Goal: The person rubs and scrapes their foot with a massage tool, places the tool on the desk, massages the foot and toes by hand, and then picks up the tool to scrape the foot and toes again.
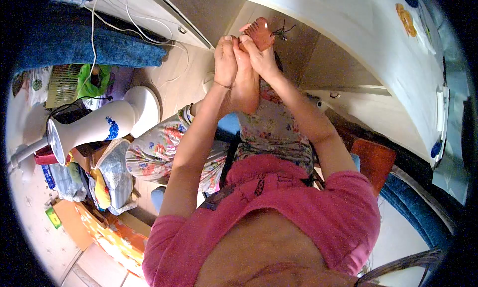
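Observation:
A bare foot is crossed over the other leg, its sole turned up toward me. My left hand is wrapped round one side of the foot, with its thumb up near the front of the sole. On the other side my right hand grips the foot, its thumb pressed beside the left one. Just beyond the thumbs is a reddish-brown shape with a ridged edge; I cannot tell what it is. Floral trousers cover both legs.
A white desk curves over the open space in front. Left of me lie a white pedestal-shaped stand and folded clothes. White cables hang near a blue towel. Dark thin strands stick out past the foot.

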The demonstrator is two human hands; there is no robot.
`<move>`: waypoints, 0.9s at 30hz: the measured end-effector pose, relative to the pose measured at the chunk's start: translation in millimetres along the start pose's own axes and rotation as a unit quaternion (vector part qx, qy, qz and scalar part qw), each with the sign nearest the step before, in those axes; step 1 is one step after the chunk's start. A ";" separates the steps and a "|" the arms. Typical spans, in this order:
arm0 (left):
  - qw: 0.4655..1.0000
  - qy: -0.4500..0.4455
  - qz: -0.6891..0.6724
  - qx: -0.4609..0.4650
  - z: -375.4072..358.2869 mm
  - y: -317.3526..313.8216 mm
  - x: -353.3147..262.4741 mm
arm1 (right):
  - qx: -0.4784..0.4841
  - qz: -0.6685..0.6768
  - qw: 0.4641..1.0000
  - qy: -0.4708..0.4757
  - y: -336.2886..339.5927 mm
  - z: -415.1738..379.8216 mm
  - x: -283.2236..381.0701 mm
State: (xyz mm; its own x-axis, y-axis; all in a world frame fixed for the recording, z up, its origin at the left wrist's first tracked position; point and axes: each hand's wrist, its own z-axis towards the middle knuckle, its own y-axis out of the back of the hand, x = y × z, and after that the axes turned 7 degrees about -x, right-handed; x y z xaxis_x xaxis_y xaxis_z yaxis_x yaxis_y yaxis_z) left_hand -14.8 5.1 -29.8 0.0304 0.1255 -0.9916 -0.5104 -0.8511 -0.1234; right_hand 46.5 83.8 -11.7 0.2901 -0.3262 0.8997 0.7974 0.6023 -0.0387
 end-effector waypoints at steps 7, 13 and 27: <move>0.999 -0.023 0.041 -0.013 1.0 -1.0 0.9 | -0.039 0.053 0.996 -0.054 -5.7 -1.3 -4.4; 0.998 -0.027 0.055 -0.003 -0.9 0.2 -1.7 | -0.075 0.177 0.969 -0.156 -5.0 -4.0 -13.0; 0.993 -0.038 0.100 -0.045 -4.8 -4.5 -8.3 | -0.027 0.023 0.999 -0.002 -2.5 -1.4 -25.6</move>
State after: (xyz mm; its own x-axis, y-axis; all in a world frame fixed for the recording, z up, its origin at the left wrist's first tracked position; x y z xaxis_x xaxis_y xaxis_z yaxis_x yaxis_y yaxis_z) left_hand -8.6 5.5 -21.2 -0.1311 -0.0161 -0.9912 -0.4197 -0.9050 0.0702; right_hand 37.8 89.6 -35.2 0.3250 -0.2972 0.8978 0.8107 0.5764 -0.1027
